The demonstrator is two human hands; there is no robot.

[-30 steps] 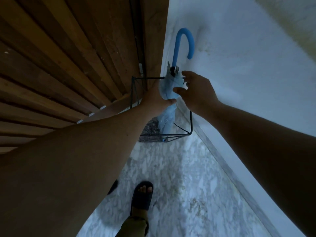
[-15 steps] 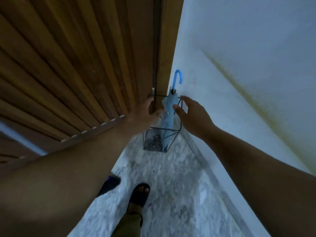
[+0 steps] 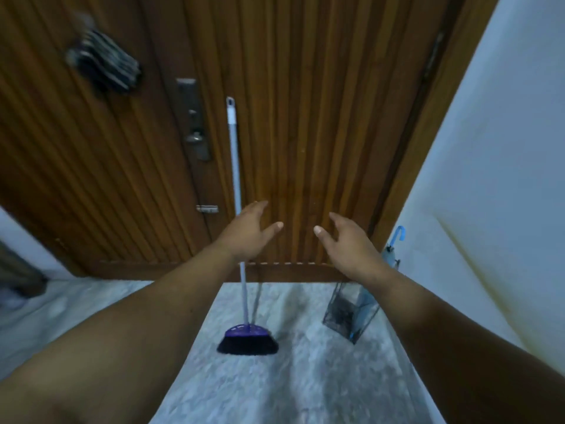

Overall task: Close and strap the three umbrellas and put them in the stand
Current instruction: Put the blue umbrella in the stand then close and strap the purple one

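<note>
While both the left hand (image 3: 249,232) and the right hand (image 3: 348,241) hang loose and hold nothing, the pale blue hook-handled umbrella (image 3: 394,244) leans in the black wire stand (image 3: 347,315) by the wall, which looks light enough to tip if knocked.

Umbrella (image 3: 394,249) mostly hidden behind right forearm; dark hanging thing (image 3: 102,64) (on door) blurred.

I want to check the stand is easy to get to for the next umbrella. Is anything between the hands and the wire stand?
Nothing visible blocks it. The left hand and right hand are open and empty above the floor. The wire stand, holding the blue umbrella, sits below the right forearm. The broom stands apart, off to its left.
</note>
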